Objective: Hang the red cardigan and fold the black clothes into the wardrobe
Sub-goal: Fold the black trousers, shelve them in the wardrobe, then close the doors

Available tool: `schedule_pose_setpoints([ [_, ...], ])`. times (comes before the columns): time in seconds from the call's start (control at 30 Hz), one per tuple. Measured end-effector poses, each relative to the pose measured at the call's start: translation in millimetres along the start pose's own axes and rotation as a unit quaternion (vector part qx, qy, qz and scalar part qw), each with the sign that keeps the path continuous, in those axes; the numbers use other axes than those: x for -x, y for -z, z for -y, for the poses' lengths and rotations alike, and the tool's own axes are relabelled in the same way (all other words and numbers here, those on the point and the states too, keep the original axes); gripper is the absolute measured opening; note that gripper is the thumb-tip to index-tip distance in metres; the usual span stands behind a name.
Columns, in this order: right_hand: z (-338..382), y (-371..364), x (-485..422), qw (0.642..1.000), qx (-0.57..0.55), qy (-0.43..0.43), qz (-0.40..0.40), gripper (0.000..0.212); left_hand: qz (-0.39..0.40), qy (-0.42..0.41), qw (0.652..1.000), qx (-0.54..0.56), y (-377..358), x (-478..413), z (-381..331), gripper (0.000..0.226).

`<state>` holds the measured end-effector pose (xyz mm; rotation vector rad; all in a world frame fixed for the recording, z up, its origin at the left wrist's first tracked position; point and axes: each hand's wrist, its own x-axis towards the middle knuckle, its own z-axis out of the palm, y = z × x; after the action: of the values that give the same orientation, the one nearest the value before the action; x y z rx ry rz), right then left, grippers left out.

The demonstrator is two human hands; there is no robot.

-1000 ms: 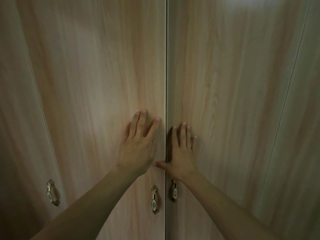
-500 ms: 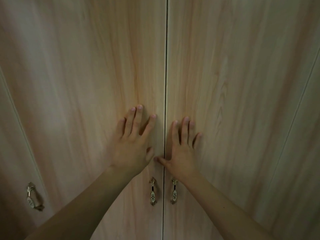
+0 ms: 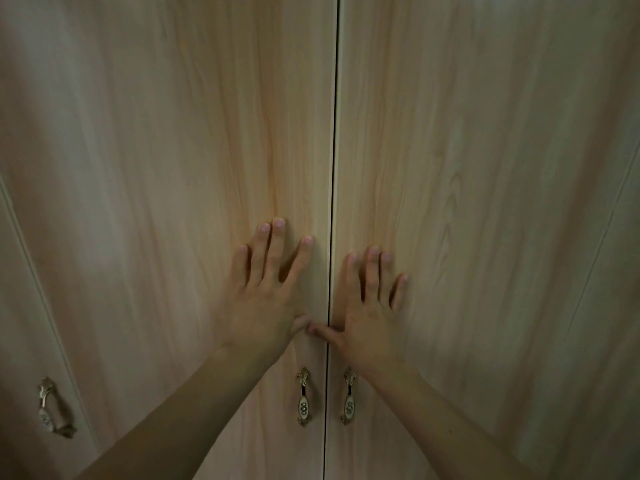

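Light wooden wardrobe doors fill the view, and both middle doors are shut with a thin dark gap between them. My left hand (image 3: 265, 292) lies flat with spread fingers on the left middle door (image 3: 180, 168). My right hand (image 3: 369, 306) lies flat on the right middle door (image 3: 467, 168). The two thumbs nearly touch across the gap. Neither hand holds anything. No red cardigan or black clothes are in view.
Two ornate metal handles (image 3: 303, 396) (image 3: 349, 396) sit just below my hands, one on each side of the gap. A third handle (image 3: 52, 408) is on the door at the far left. Another door edge runs down the far right.
The right door has closed flush with the left, narrowing the gap. Both hands stay flat on the doors, and the view has shifted slightly so the handles sit lower and closer.
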<state>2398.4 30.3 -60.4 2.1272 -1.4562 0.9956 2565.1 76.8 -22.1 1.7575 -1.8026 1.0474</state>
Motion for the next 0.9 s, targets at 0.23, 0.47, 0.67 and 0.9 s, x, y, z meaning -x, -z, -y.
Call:
schedule_pose_setpoints([
  [0.23, -4.2, 31.1, 8.0, 0.997, -0.014, 0.027, 0.071, 0.128, 0.045, 0.005, 0.999, 0.004, 19.7, 2.1, -1.4, 0.13],
  [0.47, -21.6, 83.6, 20.1, 0.985, -0.038, 0.051, 0.162, 0.095, 0.121, 0.005, 0.992, 0.038, 32.1, 37.8, -6.2, 0.111],
  [0.67, -30.0, 103.6, 22.9, 0.982, -0.016, 0.038, 0.182, 0.087, 0.156, 0.021, 0.982, 0.105, 43.8, 57.4, 0.8, 0.095],
  [0.9, -16.7, 118.8, 20.7, 0.983, -0.054, 0.001, 0.174, 0.08, 0.151, 0.075, 0.962, 0.213, 53.1, 58.5, 7.6, 0.085],
])
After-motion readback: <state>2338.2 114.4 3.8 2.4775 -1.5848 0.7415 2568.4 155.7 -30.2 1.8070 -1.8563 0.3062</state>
